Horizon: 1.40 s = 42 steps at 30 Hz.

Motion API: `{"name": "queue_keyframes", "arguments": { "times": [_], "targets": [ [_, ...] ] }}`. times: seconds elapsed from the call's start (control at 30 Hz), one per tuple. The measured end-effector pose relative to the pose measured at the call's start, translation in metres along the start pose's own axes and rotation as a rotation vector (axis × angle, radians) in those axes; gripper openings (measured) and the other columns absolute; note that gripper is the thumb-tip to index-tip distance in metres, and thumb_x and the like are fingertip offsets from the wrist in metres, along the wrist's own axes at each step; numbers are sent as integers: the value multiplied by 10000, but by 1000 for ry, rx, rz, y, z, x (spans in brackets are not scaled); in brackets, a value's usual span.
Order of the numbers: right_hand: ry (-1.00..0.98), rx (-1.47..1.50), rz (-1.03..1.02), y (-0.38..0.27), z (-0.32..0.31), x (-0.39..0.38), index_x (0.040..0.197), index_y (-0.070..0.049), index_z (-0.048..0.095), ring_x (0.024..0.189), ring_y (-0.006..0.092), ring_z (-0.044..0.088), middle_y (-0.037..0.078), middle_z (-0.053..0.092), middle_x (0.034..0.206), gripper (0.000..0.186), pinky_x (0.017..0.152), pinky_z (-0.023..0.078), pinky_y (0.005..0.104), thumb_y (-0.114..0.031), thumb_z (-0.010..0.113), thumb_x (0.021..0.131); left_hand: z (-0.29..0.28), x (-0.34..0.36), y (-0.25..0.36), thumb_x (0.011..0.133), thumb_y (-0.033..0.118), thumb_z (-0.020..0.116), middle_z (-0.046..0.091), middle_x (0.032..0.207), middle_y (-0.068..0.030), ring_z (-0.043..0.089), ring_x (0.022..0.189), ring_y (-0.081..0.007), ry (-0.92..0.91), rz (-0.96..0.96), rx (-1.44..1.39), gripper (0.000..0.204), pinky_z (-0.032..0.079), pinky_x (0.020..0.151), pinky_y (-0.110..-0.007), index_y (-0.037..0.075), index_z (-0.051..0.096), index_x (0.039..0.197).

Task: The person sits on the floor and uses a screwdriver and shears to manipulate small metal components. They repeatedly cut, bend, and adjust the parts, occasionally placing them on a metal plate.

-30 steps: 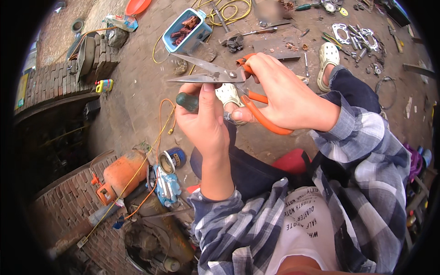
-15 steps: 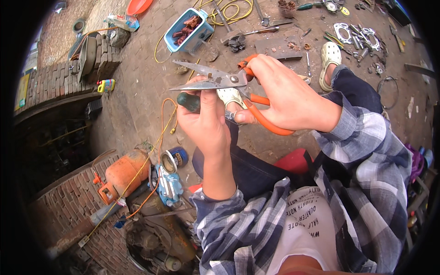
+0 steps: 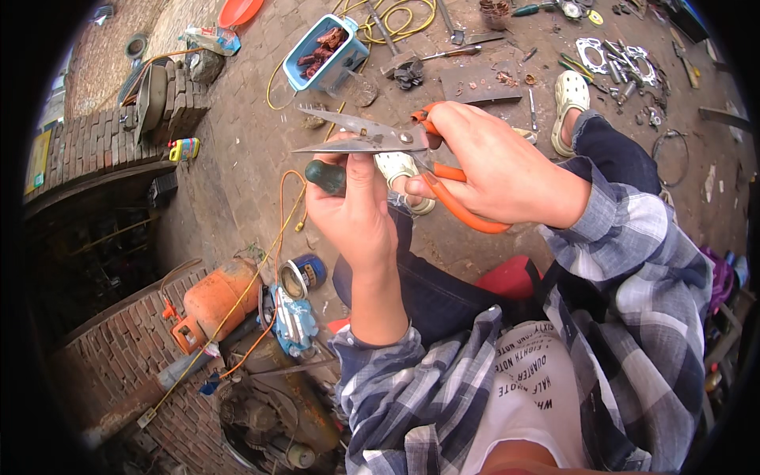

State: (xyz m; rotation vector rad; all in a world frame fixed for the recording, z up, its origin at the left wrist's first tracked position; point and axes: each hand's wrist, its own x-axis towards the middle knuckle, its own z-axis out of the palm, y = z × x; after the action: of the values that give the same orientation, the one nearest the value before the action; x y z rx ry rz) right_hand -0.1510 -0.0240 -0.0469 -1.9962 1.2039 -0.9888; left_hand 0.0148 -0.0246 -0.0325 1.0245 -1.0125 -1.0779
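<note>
My right hand [image 3: 495,174] is closed on the orange-handled scissors [image 3: 459,212], whose long metal blades [image 3: 340,146] point left and stand apart. My left hand [image 3: 356,214] is closed round a short dark green cylindrical handle [image 3: 324,176], its thumb up against the lower blade. Whatever lies behind the blades at the left fingertips is too small or hidden to make out. Both hands are raised over my lap and cream clogs [image 3: 570,103].
Around me lie a blue tub [image 3: 305,75] of reddish scrap, metal gaskets [image 3: 590,57] among tools, yellow hose [image 3: 396,24], cords, an orange gas cylinder [image 3: 218,301], a tin [image 3: 313,273], blue gloves [image 3: 289,324], a red seat [image 3: 511,277] beneath me and brick stacks [image 3: 87,142].
Compared with one second ago, both hands and the scissors sit slightly lower and further right in view, as does much of the background. The blades' angle has narrowed slightly since half a second ago.
</note>
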Motion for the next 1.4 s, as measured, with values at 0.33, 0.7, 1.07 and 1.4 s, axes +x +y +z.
{"name": "queue_keyframes", "arguments": {
  "times": [0.33, 0.7, 1.07, 1.4],
  "targets": [
    [-32, -116, 78, 4, 2, -2, 941, 56, 486, 802, 412, 628, 235, 620, 796, 429, 697, 509, 455, -285, 699, 791, -4, 0, -5, 922, 53, 605, 548, 676, -26, 315, 411, -26, -35, 24, 10, 104, 208, 382, -198, -21, 578, 989],
    [164, -140, -49, 10, 6, 2, 992, 46, 515, 921, 391, 606, 225, 609, 922, 491, 785, 498, 433, -364, 707, 804, -10, 3, -8, 901, 21, 622, 607, 750, -52, 391, 452, -26, -40, 105, 136, 108, 250, 403, -185, -30, 578, 985],
    [13, -116, 77, 8, 6, -3, 981, 30, 488, 838, 397, 610, 198, 611, 869, 456, 711, 494, 443, -333, 703, 808, -3, 1, -3, 886, 21, 656, 590, 724, 3, 433, 535, -5, -25, 243, 400, 87, 302, 466, -163, -7, 590, 936],
    [99, -197, -18, 13, 11, 1, 936, 58, 499, 763, 369, 649, 199, 630, 781, 452, 656, 528, 416, -320, 702, 793, -13, 4, -10, 898, 43, 643, 595, 765, -32, 409, 512, -8, -49, 138, 252, 138, 270, 442, -174, -22, 585, 1005]
  ]
}}
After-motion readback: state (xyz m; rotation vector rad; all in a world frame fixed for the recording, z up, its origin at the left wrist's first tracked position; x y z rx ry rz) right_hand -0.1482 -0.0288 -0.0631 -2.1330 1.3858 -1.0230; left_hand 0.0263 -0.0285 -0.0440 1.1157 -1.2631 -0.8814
